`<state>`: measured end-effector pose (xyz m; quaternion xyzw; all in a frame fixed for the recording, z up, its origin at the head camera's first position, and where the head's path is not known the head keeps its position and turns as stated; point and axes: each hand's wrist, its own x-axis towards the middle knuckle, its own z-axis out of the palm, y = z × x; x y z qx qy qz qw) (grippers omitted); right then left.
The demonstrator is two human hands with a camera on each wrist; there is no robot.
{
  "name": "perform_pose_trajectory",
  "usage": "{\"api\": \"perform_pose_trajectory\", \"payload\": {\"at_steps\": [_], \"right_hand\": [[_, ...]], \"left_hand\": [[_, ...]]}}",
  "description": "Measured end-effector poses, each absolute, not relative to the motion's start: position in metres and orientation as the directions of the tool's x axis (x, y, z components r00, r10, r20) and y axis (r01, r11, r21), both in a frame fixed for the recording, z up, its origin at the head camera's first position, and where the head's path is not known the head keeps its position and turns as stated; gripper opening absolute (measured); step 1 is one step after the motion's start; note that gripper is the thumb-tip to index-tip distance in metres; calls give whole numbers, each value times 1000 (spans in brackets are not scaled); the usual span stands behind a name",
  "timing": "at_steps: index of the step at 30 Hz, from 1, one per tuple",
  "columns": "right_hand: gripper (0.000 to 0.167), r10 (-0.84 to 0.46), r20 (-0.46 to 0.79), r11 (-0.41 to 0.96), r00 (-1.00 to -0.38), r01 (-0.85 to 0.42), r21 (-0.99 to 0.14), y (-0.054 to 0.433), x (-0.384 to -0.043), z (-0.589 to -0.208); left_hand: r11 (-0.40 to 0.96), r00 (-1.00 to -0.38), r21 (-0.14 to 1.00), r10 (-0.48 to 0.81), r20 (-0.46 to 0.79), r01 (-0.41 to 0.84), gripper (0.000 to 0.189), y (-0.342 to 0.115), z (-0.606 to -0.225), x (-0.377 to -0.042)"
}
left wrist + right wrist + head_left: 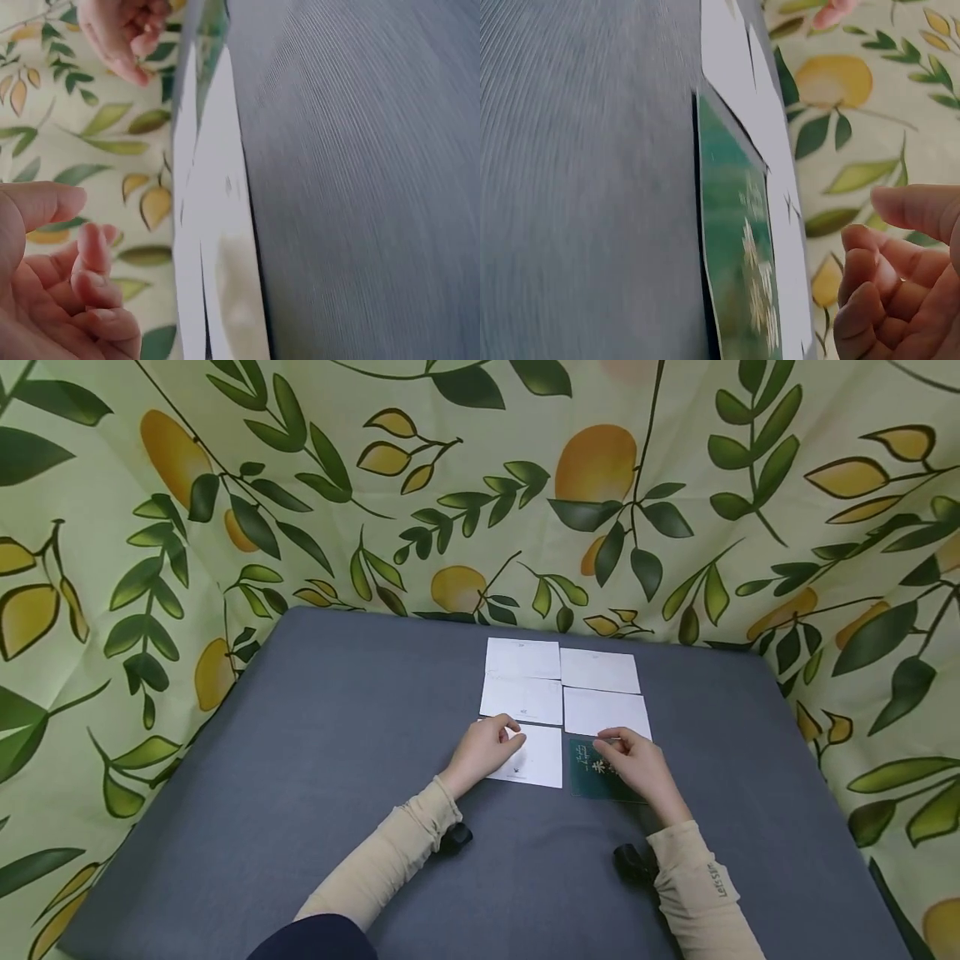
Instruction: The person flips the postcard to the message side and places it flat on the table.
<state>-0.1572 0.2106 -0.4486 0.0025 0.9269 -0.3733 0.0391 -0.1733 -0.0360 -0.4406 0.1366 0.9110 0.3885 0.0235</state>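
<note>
White cards lie in two columns on the grey-blue table, among them a near-left one [542, 758] and a right-column one [606, 712]. At the near right lies a green card [588, 787] with pale writing, its face up in the right wrist view too. My left hand [483, 748] hovers over the edge of the near-left white card, fingers loosely bent and holding nothing. Above the green card hangs my right hand [641, 770], covering part of it, also loosely bent with nothing in it. Both wrist views show the hands raised off the cards.
The grey-blue tabletop [337, 735] stretches widely to the left of the cards. A leaf-and-fruit patterned cloth [480, 527] hangs behind and at both sides. Small black devices sit at the left wrist [455, 838] and right wrist [634, 865].
</note>
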Motion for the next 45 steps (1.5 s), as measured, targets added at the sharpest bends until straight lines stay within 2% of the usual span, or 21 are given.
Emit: {"api": "perform_pose_trajectory", "payload": {"at_steps": [9,15,21,27,33,40,45], "right_hand": [[43,141,-93,729,-986,167,-664,237,-141,-451],[57,167,-178,719,-970,243,-651,251,-131,-451],[62,232,-253,697,-939,342,-630,257,-125,-455],[64,262,-258,672,-930,367,-643,259,-121,-457],[59,270,-252,649,-929,369,-665,261,-118,-458],[54,272,-250,642,-929,369,-672,262,-121,-456],[50,295,-245,608,-924,379,-697,262,-121,-451]], "left_hand": [[523,-929,838,365,-58,153,39,1,-444,-157],[448,-893,890,430,-130,86,51,21,-445,-146],[401,-870,914,426,-250,-66,59,30,-450,-137],[333,-839,926,439,-320,-179,60,34,-454,-135],[277,-848,931,408,-339,-239,54,36,-458,-138],[113,-865,935,356,-355,-337,56,37,-457,-142],[34,-891,940,309,-332,-339,52,37,-453,-146]]}}
